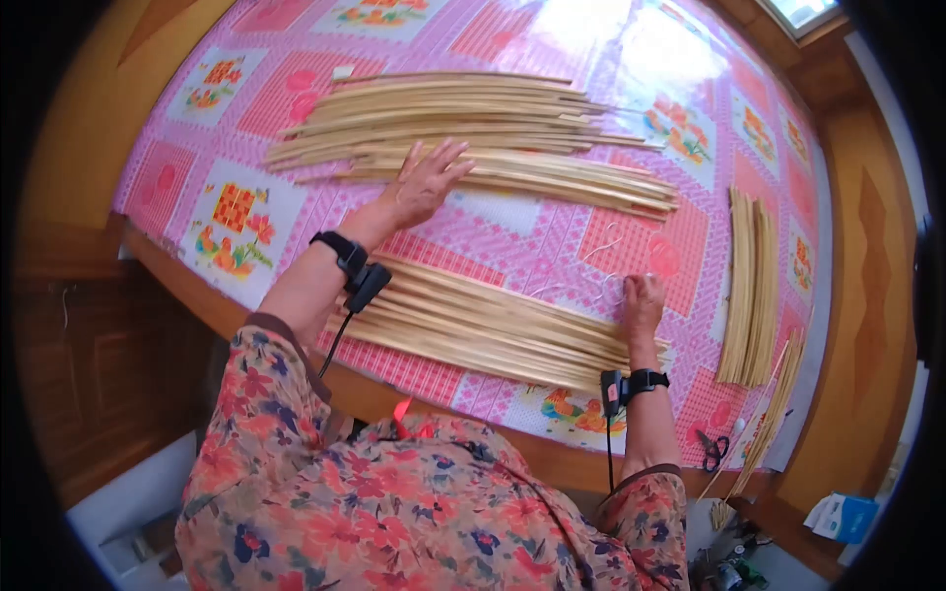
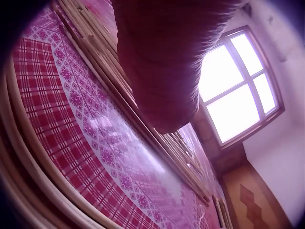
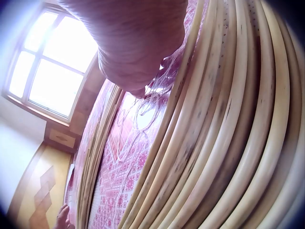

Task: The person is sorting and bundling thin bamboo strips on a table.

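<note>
My left hand (image 1: 426, 187) lies with spread fingers at the near edge of a bundle of thin sticks (image 1: 552, 177). In the left wrist view the hand (image 2: 159, 67) hides its contact with the sticks (image 2: 102, 59). Lower right, my right hand (image 1: 643, 300) has curled fingers and pinches white string (image 1: 596, 286) beside the right end of a row of sticks (image 1: 493, 325). The right wrist view has that hand (image 3: 143, 47) over loose string loops (image 3: 143, 117), next to the sticks (image 3: 228, 119); its fingertips are partly hidden.
Another group of sticks (image 1: 443, 113) lies at the far side. Upright in the head view, a bundle (image 1: 749, 286) stands out at the right, with thinner sticks (image 1: 774, 414) below it. Black scissors (image 1: 711, 450) lie near the right corner of the patterned tablecloth (image 1: 172, 222).
</note>
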Action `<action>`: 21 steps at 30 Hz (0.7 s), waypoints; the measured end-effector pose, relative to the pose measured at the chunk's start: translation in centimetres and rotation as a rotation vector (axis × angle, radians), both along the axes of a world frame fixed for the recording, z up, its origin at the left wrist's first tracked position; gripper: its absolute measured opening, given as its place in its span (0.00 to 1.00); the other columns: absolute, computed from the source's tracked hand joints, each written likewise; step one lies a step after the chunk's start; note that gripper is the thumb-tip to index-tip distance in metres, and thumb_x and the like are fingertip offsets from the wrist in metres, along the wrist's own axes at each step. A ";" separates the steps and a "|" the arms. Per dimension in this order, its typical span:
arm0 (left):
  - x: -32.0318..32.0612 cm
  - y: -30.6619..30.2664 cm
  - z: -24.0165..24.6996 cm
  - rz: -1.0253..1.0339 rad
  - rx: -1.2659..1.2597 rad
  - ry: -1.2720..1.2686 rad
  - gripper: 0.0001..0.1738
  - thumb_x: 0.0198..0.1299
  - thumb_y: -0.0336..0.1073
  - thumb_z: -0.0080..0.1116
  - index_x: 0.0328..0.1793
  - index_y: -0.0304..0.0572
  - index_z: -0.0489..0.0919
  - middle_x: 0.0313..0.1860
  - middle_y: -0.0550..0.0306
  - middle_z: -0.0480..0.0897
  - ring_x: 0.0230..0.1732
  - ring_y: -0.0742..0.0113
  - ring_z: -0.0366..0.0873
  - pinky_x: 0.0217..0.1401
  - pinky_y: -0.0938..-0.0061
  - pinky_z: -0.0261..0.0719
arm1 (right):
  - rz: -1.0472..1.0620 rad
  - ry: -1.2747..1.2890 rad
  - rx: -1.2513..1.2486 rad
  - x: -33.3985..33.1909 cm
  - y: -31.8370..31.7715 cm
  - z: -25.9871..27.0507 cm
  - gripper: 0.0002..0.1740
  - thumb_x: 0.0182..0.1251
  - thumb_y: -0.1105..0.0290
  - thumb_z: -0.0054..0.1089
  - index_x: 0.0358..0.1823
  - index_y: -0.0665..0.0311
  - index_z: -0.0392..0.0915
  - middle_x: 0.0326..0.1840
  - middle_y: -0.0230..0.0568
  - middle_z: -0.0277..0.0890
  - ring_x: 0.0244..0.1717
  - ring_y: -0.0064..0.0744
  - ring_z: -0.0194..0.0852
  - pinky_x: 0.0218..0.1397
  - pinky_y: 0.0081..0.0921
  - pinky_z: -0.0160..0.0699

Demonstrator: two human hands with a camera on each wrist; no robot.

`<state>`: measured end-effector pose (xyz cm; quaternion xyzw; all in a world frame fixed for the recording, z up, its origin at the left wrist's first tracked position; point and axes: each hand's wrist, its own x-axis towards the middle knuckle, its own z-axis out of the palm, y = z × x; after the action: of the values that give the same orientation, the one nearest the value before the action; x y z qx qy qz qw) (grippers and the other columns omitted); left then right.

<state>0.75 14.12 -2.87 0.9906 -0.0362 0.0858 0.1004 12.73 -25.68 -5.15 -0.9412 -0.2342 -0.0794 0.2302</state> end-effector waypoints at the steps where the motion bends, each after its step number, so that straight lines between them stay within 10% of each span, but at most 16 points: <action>1: -0.9 -0.6 1.1 -0.013 -0.049 -0.047 0.26 0.53 0.28 0.49 0.61 0.51 0.64 0.67 0.55 0.55 0.68 0.56 0.51 0.67 0.51 0.45 | 0.012 -0.007 0.053 -0.2 0.0 -0.1 0.04 0.50 0.71 0.57 0.27 0.61 0.74 0.29 0.43 0.68 0.34 0.44 0.67 0.40 0.35 0.66; 21: -18.4 -6.7 -0.3 0.023 -0.117 0.129 0.20 0.58 0.36 0.48 0.57 0.43 0.66 0.65 0.53 0.58 0.69 0.59 0.50 0.67 0.54 0.45 | 0.147 -0.026 0.083 -2.5 0.9 -1.0 0.07 0.55 0.66 0.55 0.29 0.62 0.75 0.33 0.44 0.71 0.38 0.44 0.68 0.42 0.34 0.67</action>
<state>-17.64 7.40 -3.14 0.9868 -0.0131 0.0250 0.1593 10.23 -24.75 -6.11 -0.9100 -0.3023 -0.0839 0.2710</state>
